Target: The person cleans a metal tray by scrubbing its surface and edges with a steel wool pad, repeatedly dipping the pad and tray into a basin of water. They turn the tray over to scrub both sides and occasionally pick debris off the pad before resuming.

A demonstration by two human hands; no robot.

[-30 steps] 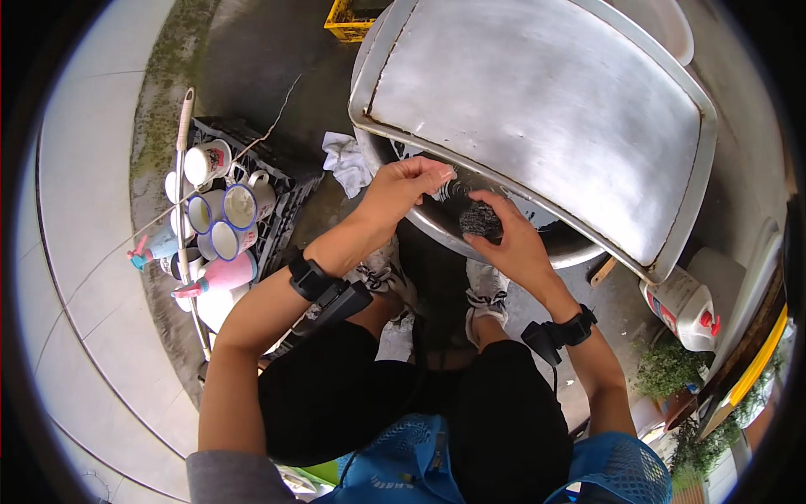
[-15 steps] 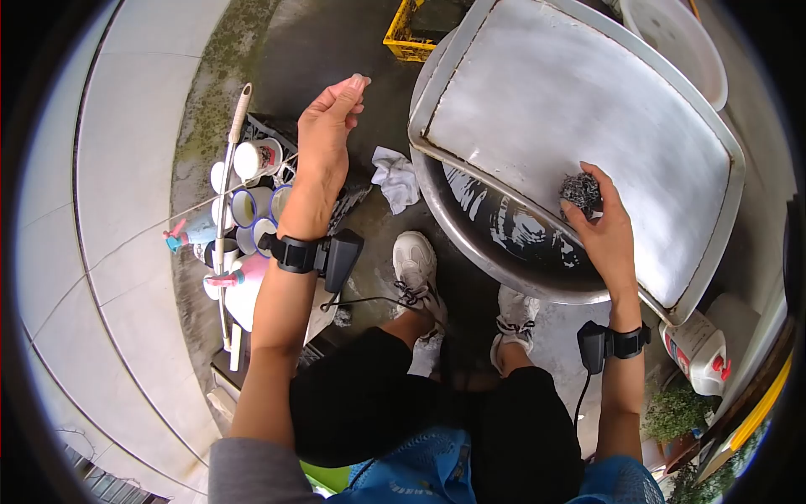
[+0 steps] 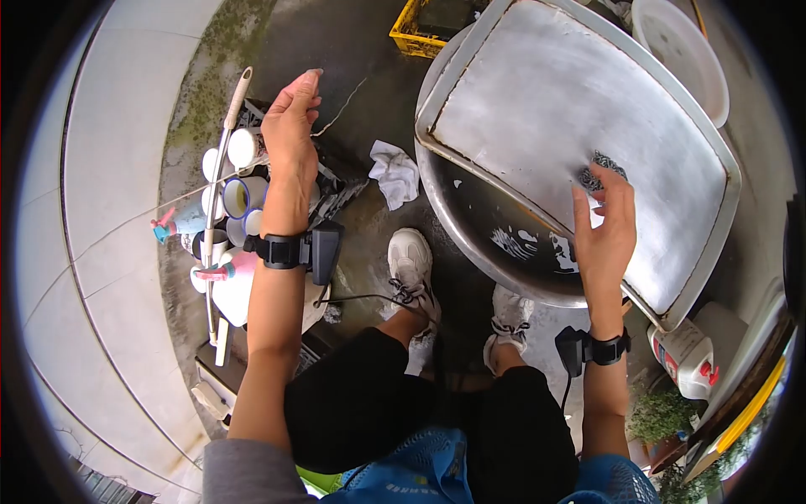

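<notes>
My right hand holds a steel wool scourer against a large metal tray. Its fingers curve over the scourer, while the thumb stands a little off it. The tray's surface looks wet, and it rests tilted across a wide round metal basin with dark water inside. My left hand is raised over the wet floor, left of the tray, with thumb and fingers pinched together. Whatever may be between those fingertips is too small to make out.
Beside my left arm lie several cups, spray bottles and a long-handled pole. A white cloth is on the floor. A yellow crate, white basin and white jug surround the metal basin.
My right hand has moved slightly with the scourer, up and to the right on the tray, its thumb now off the scourer. My left hand has shifted left, still pinched.
</notes>
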